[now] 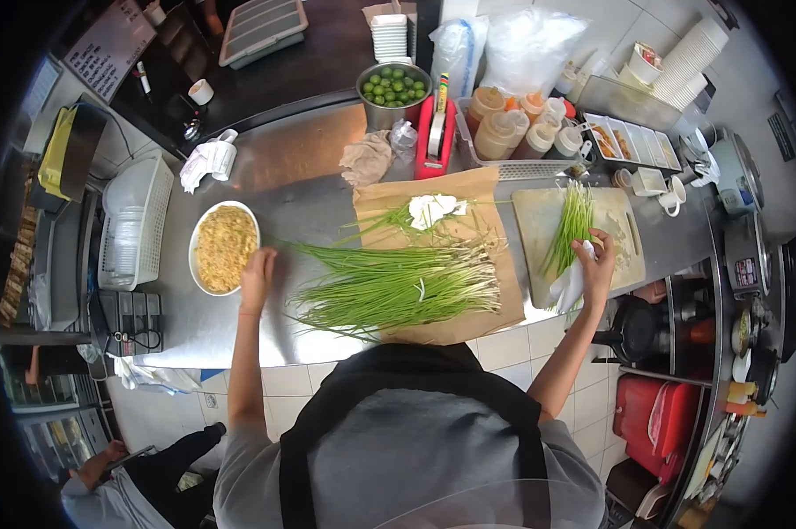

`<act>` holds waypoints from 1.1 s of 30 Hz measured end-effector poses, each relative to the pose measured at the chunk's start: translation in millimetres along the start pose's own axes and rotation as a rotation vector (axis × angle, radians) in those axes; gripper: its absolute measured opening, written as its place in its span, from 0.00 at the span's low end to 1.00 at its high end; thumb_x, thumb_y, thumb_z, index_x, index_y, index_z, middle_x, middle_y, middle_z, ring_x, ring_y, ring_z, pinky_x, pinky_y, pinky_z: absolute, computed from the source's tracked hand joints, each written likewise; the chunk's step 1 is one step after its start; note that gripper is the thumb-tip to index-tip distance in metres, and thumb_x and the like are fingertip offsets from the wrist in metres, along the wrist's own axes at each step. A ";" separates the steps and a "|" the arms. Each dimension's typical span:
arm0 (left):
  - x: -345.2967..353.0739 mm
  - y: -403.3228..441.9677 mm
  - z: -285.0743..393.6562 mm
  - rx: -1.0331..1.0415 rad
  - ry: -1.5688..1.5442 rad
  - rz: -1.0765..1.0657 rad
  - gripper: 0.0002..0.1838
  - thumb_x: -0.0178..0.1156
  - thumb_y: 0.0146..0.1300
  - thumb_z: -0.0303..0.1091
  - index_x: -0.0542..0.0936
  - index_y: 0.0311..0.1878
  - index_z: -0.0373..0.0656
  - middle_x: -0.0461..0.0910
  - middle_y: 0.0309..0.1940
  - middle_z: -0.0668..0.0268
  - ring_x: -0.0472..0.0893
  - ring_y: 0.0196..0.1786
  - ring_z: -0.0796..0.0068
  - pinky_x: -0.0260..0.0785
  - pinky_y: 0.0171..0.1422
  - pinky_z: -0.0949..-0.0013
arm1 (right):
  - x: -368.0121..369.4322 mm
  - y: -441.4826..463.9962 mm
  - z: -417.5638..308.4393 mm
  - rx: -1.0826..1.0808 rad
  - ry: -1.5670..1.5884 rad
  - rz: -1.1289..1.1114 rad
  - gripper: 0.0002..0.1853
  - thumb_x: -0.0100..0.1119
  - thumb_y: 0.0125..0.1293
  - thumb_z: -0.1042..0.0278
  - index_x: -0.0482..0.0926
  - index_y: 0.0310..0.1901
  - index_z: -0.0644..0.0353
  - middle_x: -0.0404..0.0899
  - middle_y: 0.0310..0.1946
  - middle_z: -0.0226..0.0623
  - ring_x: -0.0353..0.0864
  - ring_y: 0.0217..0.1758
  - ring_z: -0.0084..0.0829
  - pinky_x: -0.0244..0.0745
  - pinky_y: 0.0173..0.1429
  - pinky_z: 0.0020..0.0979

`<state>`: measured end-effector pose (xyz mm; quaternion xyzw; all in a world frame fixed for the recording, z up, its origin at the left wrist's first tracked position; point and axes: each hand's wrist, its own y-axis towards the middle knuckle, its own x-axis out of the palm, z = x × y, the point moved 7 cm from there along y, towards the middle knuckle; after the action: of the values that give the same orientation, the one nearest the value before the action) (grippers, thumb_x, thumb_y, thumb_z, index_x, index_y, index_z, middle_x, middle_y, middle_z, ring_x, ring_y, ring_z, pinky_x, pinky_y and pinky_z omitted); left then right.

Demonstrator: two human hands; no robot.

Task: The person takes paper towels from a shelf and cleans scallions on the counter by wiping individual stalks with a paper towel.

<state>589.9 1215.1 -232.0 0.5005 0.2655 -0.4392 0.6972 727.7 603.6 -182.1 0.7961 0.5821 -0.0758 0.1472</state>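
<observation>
My left hand is at the right rim of an oval white bowl filled with an orange-yellow, grainy food, its fingers curled at the edge. On the right, my right hand pinches a crumpled white paper towel beside a bundle of green chives. That bundle lies on a worn cutting board. Between my hands, a large pile of long green chives spreads over brown paper. A second white wad of paper rests on a few stalks behind the pile.
Behind the paper stand a pot of green limes, a red tape dispenser and a basket of sauce bottles. A crumpled brown cloth lies nearby. At left is a white basket of lids. Another person is at lower left.
</observation>
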 end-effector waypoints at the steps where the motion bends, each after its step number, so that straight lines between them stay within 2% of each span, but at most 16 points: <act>1: -3.0 13.2 5.1 0.007 0.007 -0.012 0.04 0.57 0.58 0.25 0.74 0.36 0.39 0.78 0.32 0.59 0.79 0.31 0.60 0.71 0.33 0.64 | -2.5 -0.7 0.3 0.005 -0.015 0.007 0.21 0.64 0.52 0.79 0.69 0.47 0.61 0.80 0.31 0.38 0.77 0.35 0.21 0.67 0.40 0.20; 3: -9.8 40.3 33.4 -0.002 -0.094 0.022 0.03 0.58 0.57 0.26 0.75 0.34 0.40 0.77 0.31 0.61 0.78 0.32 0.61 0.71 0.33 0.64 | -3.8 -3.6 -4.5 -0.003 -0.025 0.020 0.21 0.65 0.52 0.77 0.70 0.47 0.61 0.80 0.31 0.38 0.77 0.34 0.21 0.67 0.38 0.20; 5: -10.3 60.4 103.2 0.178 -0.223 0.074 0.04 0.60 0.54 0.27 0.76 0.33 0.40 0.77 0.32 0.63 0.78 0.35 0.62 0.71 0.35 0.64 | 1.6 -8.0 -18.9 -0.037 -0.014 -0.006 0.21 0.65 0.52 0.77 0.70 0.47 0.61 0.80 0.31 0.38 0.77 0.34 0.21 0.67 0.38 0.20; 7: 3.1 69.2 168.3 0.329 -0.265 -0.013 0.05 0.61 0.52 0.28 0.76 0.32 0.40 0.76 0.34 0.64 0.76 0.38 0.64 0.70 0.39 0.64 | 16.9 -13.7 -35.2 0.011 0.043 -0.050 0.20 0.65 0.52 0.76 0.71 0.47 0.60 0.80 0.31 0.37 0.76 0.33 0.21 0.68 0.38 0.21; 8: 17.8 72.8 187.4 0.351 -0.292 -0.059 0.05 0.62 0.51 0.28 0.77 0.32 0.41 0.75 0.35 0.65 0.75 0.39 0.64 0.70 0.40 0.64 | 28.9 -13.7 -41.9 -0.037 0.007 -0.102 0.18 0.64 0.53 0.76 0.72 0.47 0.60 0.80 0.33 0.36 0.76 0.35 0.20 0.68 0.39 0.20; 10: 54.3 79.0 212.7 0.365 -0.356 -0.172 0.06 0.62 0.51 0.30 0.77 0.32 0.42 0.72 0.36 0.65 0.73 0.42 0.64 0.67 0.43 0.63 | 58.1 -19.0 -52.4 -0.078 0.082 -0.193 0.18 0.64 0.52 0.76 0.72 0.45 0.60 0.80 0.31 0.36 0.77 0.36 0.23 0.69 0.39 0.23; 11: 74.3 81.1 220.3 0.359 -0.392 -0.233 0.06 0.62 0.51 0.31 0.77 0.32 0.42 0.70 0.37 0.64 0.71 0.43 0.64 0.65 0.45 0.62 | 70.2 -23.5 -61.0 -0.076 0.068 -0.241 0.18 0.64 0.52 0.76 0.72 0.45 0.60 0.80 0.32 0.36 0.77 0.37 0.23 0.69 0.40 0.23; 14: 109.7 80.6 237.0 0.402 -0.137 -0.293 0.05 0.60 0.52 0.33 0.77 0.31 0.43 0.68 0.40 0.63 0.68 0.46 0.63 0.62 0.45 0.60 | 88.6 -34.0 -75.4 -0.082 0.066 -0.290 0.18 0.65 0.51 0.75 0.73 0.45 0.60 0.80 0.32 0.35 0.76 0.37 0.22 0.69 0.39 0.23; 15: 117.6 80.7 235.1 0.346 -0.103 -0.288 0.06 0.60 0.53 0.35 0.76 0.31 0.44 0.66 0.42 0.62 0.66 0.48 0.61 0.60 0.45 0.59 | 88.8 -36.6 -76.7 -0.067 0.059 -0.289 0.18 0.65 0.51 0.74 0.73 0.45 0.60 0.80 0.31 0.35 0.76 0.36 0.22 0.69 0.38 0.23; 18: 122.8 71.6 225.2 0.266 -0.241 -0.364 0.06 0.61 0.51 0.33 0.75 0.32 0.45 0.65 0.41 0.61 0.66 0.48 0.61 0.61 0.46 0.60 | 83.4 -43.9 -73.6 -0.034 0.068 -0.247 0.18 0.65 0.52 0.71 0.73 0.45 0.61 0.78 0.31 0.32 0.74 0.33 0.20 0.68 0.36 0.22; 20: 116.3 55.5 224.3 0.287 -0.253 -0.517 0.08 0.63 0.47 0.30 0.75 0.32 0.44 0.65 0.39 0.61 0.66 0.47 0.60 0.61 0.50 0.61 | 81.2 -50.1 -62.0 -0.010 0.109 -0.220 0.18 0.65 0.53 0.70 0.73 0.45 0.61 0.76 0.31 0.30 0.73 0.32 0.20 0.68 0.36 0.22; 24: 110.9 28.0 223.3 0.225 -0.274 -0.710 0.13 0.64 0.44 0.26 0.76 0.36 0.44 0.65 0.39 0.60 0.67 0.48 0.60 0.62 0.52 0.62 | 92.7 -71.2 -50.3 0.205 0.231 -0.405 0.16 0.60 0.59 0.67 0.74 0.48 0.62 0.74 0.33 0.28 0.72 0.33 0.19 0.68 0.38 0.21; 27: 98.1 32.0 227.0 0.272 -0.253 -0.524 0.15 0.65 0.44 0.28 0.76 0.38 0.44 0.66 0.41 0.61 0.66 0.49 0.60 0.62 0.53 0.62 | 94.7 -74.9 -36.5 0.266 0.310 -0.404 0.16 0.54 0.64 0.66 0.75 0.52 0.60 0.73 0.35 0.28 0.71 0.35 0.19 0.66 0.44 0.21; 30: 83.2 40.4 242.2 0.382 -0.310 -0.462 0.13 0.66 0.44 0.28 0.77 0.36 0.44 0.66 0.42 0.63 0.66 0.49 0.62 0.61 0.53 0.62 | 91.7 -74.8 -35.2 0.255 0.430 -0.393 0.17 0.54 0.63 0.68 0.74 0.54 0.59 0.73 0.36 0.27 0.71 0.36 0.19 0.65 0.45 0.21; 33: 81.0 32.0 259.1 0.438 -0.408 -0.569 0.11 0.66 0.44 0.28 0.77 0.33 0.44 0.66 0.40 0.63 0.66 0.49 0.63 0.61 0.51 0.63 | 89.1 -78.6 -44.0 0.315 0.511 -0.455 0.19 0.56 0.61 0.71 0.73 0.55 0.60 0.73 0.39 0.28 0.70 0.38 0.17 0.65 0.45 0.20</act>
<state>638.4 949.4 -190.0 0.4464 0.1498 -0.7508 0.4632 678.5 720.3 -178.0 0.6526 0.7431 0.0058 -0.1478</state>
